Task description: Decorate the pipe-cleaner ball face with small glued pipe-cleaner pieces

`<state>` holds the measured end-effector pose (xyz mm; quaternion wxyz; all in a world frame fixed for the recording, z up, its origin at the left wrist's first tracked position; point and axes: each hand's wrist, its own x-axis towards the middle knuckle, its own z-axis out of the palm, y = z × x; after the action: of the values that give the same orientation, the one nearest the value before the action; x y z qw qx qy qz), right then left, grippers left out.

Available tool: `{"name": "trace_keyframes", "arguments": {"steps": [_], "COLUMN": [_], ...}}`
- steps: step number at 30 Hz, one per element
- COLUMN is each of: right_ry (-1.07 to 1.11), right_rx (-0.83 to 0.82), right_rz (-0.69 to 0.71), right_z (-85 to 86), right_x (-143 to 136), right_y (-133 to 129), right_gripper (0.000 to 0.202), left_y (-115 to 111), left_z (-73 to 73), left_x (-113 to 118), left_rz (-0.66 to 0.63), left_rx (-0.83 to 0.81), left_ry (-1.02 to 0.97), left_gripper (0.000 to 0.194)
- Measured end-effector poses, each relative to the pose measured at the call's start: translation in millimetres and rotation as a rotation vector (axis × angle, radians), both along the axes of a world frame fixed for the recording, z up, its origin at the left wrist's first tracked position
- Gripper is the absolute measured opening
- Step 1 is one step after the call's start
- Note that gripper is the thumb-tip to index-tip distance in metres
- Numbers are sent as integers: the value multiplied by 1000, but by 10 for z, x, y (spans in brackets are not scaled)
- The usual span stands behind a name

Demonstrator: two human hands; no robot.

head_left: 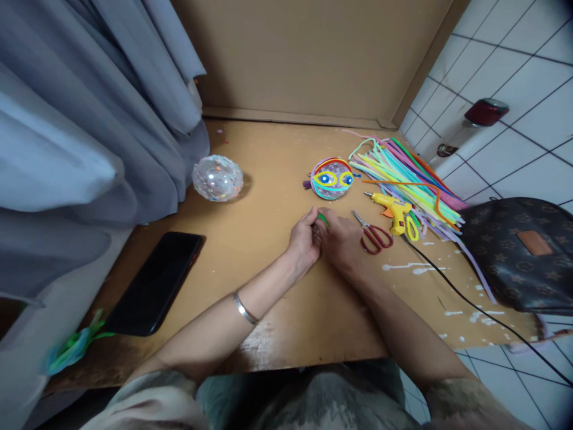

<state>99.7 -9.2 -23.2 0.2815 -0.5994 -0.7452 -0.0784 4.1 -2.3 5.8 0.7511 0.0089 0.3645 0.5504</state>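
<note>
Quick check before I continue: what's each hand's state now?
Left hand: closed; what it holds can't be told.
Right hand: closed on a green strip.

Left forearm and right forearm slanted inward across the near edge of the surface. Left hand and right hand met above its middle, touching, fingers of both curled in. Left thumb pointed toward its far edge; right hand's back turned up.

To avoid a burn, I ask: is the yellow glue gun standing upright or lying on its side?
The glue gun lies on its side: from above, its full profile shows. Whether hot, I cannot tell.
</note>
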Motion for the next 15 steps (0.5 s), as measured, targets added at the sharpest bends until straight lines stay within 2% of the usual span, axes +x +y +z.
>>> {"name": "trace_keyframes", "arguments": {"steps": [5, 10, 15], "right_ry": [132, 453, 790], "right_rx": [-47, -107, -242], "right_rz": [49, 141, 292], "right_z": [7, 26, 31], "right_x": [79, 174, 235], "right_y": [27, 97, 184], "right_gripper": [24, 19, 30], "left_y": [-25, -15, 50], "left_z": [-29, -113, -167], "left_x": [27, 6, -68], "left_rz": [27, 15, -43], "left_rx": [68, 192, 346], "left_ry": [73, 155, 249], "left_gripper": [34, 36, 39]}}
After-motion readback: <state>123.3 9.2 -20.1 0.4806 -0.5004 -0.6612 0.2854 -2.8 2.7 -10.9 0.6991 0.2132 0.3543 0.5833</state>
